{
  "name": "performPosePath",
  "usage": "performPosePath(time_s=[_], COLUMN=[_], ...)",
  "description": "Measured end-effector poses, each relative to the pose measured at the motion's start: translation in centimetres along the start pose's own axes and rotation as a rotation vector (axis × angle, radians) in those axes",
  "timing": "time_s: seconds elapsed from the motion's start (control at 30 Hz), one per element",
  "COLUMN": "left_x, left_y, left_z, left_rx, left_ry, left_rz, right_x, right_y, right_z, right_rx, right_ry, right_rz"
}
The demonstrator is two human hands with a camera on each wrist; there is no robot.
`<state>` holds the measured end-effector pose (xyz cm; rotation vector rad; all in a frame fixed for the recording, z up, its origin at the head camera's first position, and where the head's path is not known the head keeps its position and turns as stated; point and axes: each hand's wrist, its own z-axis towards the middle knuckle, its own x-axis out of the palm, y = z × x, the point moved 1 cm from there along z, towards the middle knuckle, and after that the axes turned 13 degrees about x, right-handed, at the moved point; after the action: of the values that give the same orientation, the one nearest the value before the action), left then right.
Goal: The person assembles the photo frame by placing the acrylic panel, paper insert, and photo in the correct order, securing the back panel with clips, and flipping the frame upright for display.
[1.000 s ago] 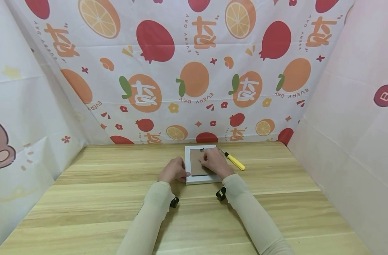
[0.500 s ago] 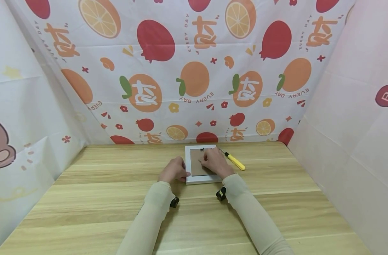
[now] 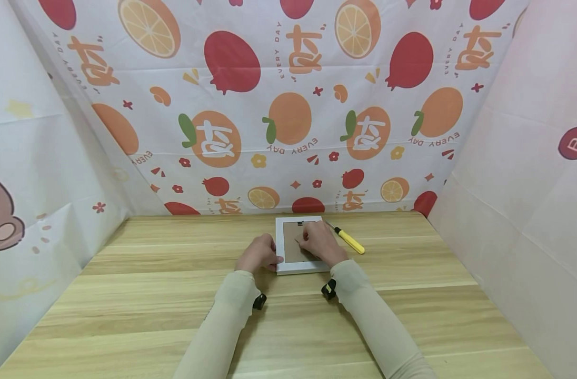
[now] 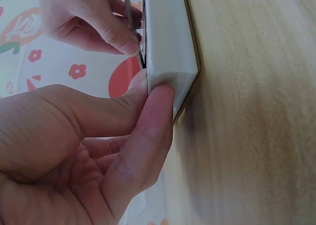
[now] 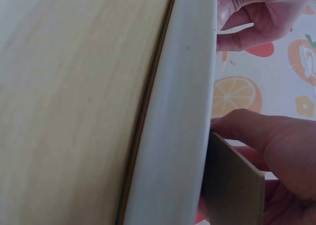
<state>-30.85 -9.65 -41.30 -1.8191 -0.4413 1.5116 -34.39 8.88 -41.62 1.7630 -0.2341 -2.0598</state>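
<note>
A white picture frame lies face down near the table's back edge, its brown backing board uppermost. At the frame's left side, my left hand pinches the lower corner between thumb and fingers; the left wrist view shows the thumb on top and a finger against the side. My right hand is over the backing. In the right wrist view its thumb and fingers hold a brown stand flap that sticks up from the back. A small black hanger sits at the board's top edge.
Right of the frame lies a yellow-handled tool with a thin shaft, like a screwdriver; its tip is near my right hand. A fruit-print cloth hangs behind the wooden table, with pale cloths at both sides.
The backing board's lower edge, slightly raised before, now sits lower inside the frame. Both hands keep nearly the same places and grips.
</note>
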Motion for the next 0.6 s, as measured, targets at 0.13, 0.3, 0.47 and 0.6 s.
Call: performPosePath(time_s=[0.13,0.3,0.47,0.6], left_x=[-0.01,-0.02,-0.10,-0.13], left_y=[-0.05,-0.05,-0.14,-0.14], left_z=[-0.01,0.05,-0.11,-0.13], left_rx=[-0.004,0.000,-0.009,-0.010], left_ry=[0.002,0.002,0.003,0.011], left_rz=[-0.001,0.003,0.015,0.013], right_x=[0.02,0.15,0.26,0.25], right_y=[-0.04,-0.11,-0.11,-0.15], right_z=[0.02,0.08,0.07,0.06], right_rx=[-0.001,-0.001,0.006,0.027], right_ry=[0.000,-0.022,-0.035,-0.016], right_rz=[0.001,-0.027,-0.046,-0.048])
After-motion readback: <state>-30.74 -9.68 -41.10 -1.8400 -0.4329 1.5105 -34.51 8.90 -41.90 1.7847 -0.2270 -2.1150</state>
